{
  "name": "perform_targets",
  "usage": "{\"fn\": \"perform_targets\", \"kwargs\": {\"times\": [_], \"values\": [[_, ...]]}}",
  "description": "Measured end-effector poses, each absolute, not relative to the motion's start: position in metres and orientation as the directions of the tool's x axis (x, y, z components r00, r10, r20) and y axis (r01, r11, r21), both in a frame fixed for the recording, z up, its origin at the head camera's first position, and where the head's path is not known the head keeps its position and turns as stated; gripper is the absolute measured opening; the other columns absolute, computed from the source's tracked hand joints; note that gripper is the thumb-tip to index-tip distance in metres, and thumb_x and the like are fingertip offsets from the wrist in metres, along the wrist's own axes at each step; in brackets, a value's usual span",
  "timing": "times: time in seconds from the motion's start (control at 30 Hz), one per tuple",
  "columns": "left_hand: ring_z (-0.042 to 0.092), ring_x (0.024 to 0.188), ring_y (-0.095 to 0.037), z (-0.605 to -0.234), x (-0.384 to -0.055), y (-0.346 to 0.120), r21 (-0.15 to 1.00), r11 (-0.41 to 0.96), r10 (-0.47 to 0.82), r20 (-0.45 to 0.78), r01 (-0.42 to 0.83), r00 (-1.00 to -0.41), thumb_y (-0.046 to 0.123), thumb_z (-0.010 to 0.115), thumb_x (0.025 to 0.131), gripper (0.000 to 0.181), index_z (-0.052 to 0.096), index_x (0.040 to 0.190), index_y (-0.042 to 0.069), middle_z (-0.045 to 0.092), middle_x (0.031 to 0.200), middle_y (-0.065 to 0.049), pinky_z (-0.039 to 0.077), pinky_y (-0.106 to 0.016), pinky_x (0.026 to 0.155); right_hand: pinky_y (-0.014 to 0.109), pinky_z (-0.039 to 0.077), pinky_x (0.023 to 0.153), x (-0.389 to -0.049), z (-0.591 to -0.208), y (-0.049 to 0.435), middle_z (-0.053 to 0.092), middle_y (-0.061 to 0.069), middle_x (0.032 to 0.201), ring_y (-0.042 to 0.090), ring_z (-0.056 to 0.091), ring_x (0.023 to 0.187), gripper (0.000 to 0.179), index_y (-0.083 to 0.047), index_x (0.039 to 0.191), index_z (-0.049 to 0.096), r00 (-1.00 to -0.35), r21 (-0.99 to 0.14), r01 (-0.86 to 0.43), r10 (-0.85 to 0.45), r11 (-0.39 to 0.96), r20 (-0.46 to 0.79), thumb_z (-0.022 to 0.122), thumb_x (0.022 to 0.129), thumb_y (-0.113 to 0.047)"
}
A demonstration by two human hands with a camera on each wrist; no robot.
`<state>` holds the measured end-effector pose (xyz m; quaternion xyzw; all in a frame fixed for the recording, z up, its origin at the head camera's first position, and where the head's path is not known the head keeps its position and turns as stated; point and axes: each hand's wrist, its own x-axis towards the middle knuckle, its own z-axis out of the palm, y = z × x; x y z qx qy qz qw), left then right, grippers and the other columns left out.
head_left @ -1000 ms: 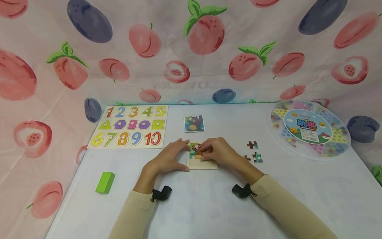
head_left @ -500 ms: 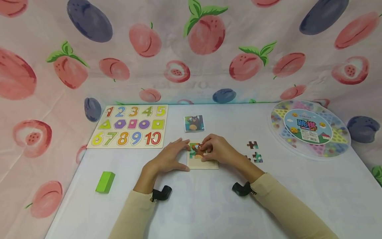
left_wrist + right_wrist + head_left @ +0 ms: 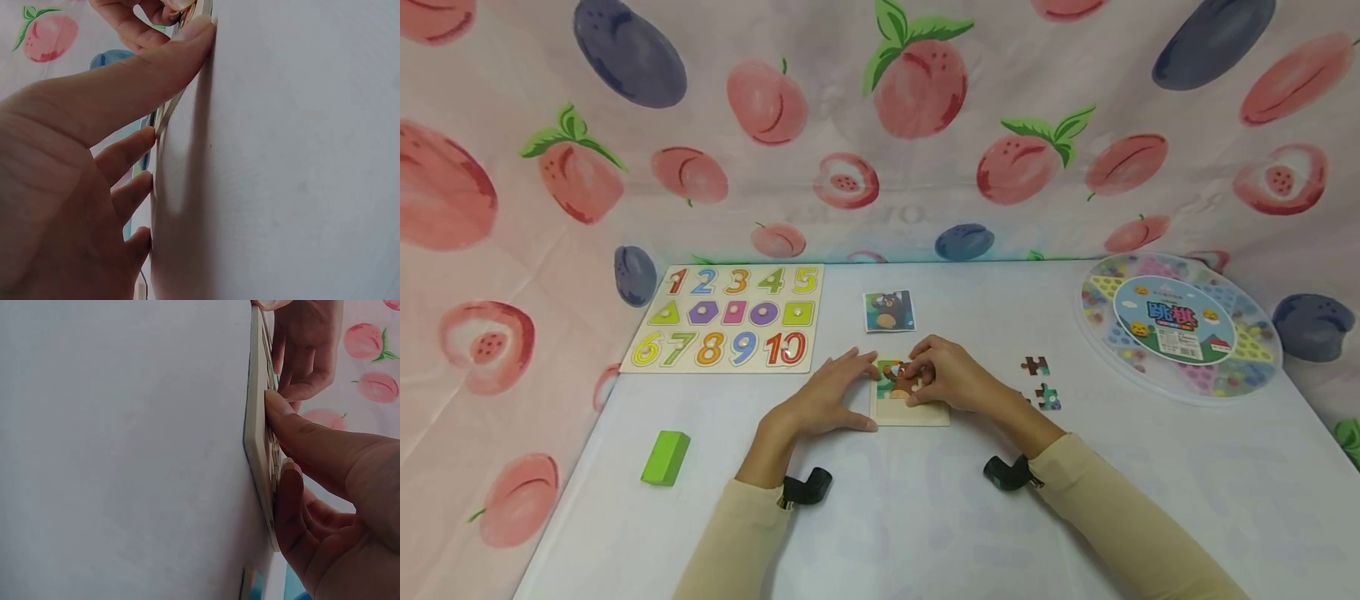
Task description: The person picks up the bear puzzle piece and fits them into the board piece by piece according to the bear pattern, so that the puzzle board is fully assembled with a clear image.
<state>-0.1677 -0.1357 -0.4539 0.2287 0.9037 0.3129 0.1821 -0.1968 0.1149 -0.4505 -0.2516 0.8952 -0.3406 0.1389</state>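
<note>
A small wooden jigsaw board lies on the white table in the head view, its upper part filled with joined pieces of a bear picture. My left hand holds the board's left side, thumb at the near corner and index finger at the far one. Over the right part of the picture, my right hand pinches a puzzle piece that its fingers mostly hide. In the right wrist view the thumb and curled fingers are right at the pieces. Loose puzzle pieces lie right of the board, one partly behind the right wrist.
A bear picture card lies beyond the jigsaw board. At the back left is a number-and-shape board; a green block sits nearer on that side. A round Chinese checkers set occupies the back right. A fruit-print curtain hangs behind.
My right hand has shifted very slightly away from me and to the right over the board. The left hand keeps its place, and the loose pieces lie as before.
</note>
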Motion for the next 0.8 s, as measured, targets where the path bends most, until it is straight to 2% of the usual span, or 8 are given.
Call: {"fn": "perform_targets", "kwargs": {"times": [0.27, 0.8], "values": [[0.013, 0.163, -0.029, -0.4530, -0.1668, -0.1345, 0.649, 0.699, 0.530, -0.188, 0.300, -0.827, 0.032, 0.088, 0.079, 0.063, 0.059, 0.133, 0.018, 0.034, 0.168, -0.004, 0.008, -0.056, 0.134, 0.020, 0.052, 0.077, -0.1996, -0.4515, 0.1191, 0.060, 0.014, 0.127, 0.011, 0.059, 0.086, 0.028, -0.006, 0.106, 0.078, -0.808, -0.685, -0.379, -0.583, 0.622, -0.082, 0.086, 0.081, -0.015], [0.010, 0.163, -0.030, -0.4489, -0.1646, -0.1325, 0.666, 0.693, 0.526, -0.206, 0.276, -0.825, 0.027, 0.087, 0.081, 0.057, 0.061, 0.130, 0.017, 0.031, 0.169, -0.005, 0.004, -0.060, 0.133, 0.019, 0.052, 0.077, -0.1976, -0.4510, 0.1203, 0.060, 0.015, 0.130, 0.011, 0.059, 0.087, 0.026, -0.005, 0.108, 0.077, -0.805, -0.696, -0.379, -0.588, 0.610, -0.077, 0.084, 0.083, -0.011]]}}
